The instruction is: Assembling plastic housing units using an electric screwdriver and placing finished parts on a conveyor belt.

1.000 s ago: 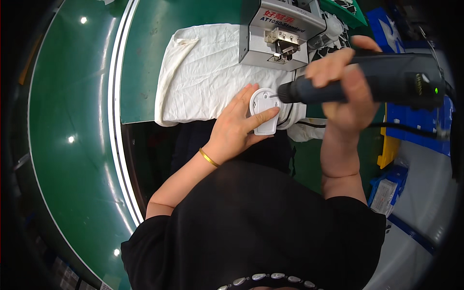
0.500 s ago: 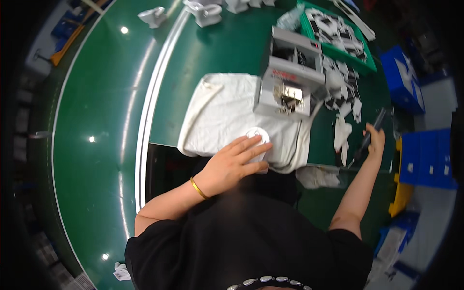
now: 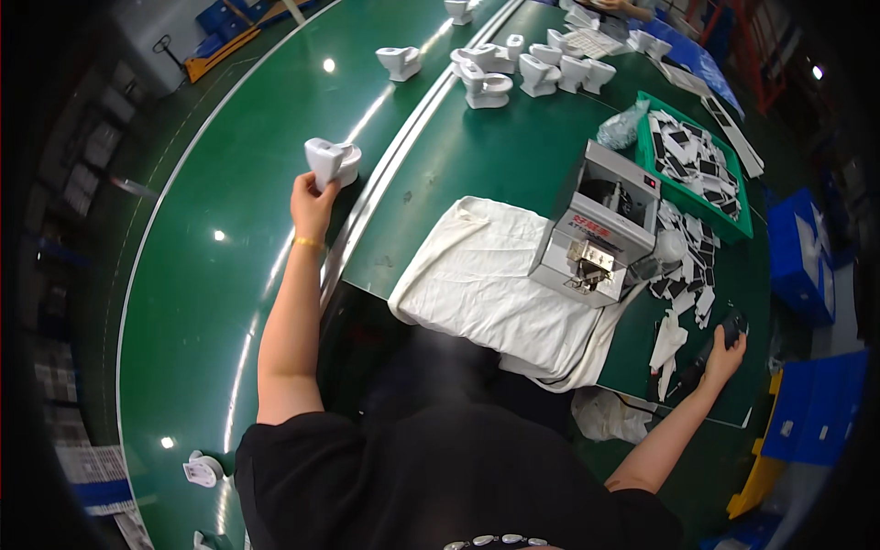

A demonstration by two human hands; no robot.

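Note:
My left hand reaches far forward over the green belt, thumb and fingers closed on the near side of a small white toilet-shaped piece. Whether that piece rests on the belt or is lifted is hard to tell. At the right, my right hand is wrapped round a black electric screwdriver, low over the table edge. A white cloth lies between my arms. On its far right corner stands a grey screw feeder.
Several white toilet-shaped pieces stand at the far side, and another is on the belt at lower left. A green crate holds white and black scraps. Loose strips lie near the screwdriver. Another person's arm shows at the far edge.
My left hand has left the round white piece on the cloth and moved forward left to a toilet-shaped piece. The round piece no longer shows on the cloth. My right hand still holds the screwdriver.

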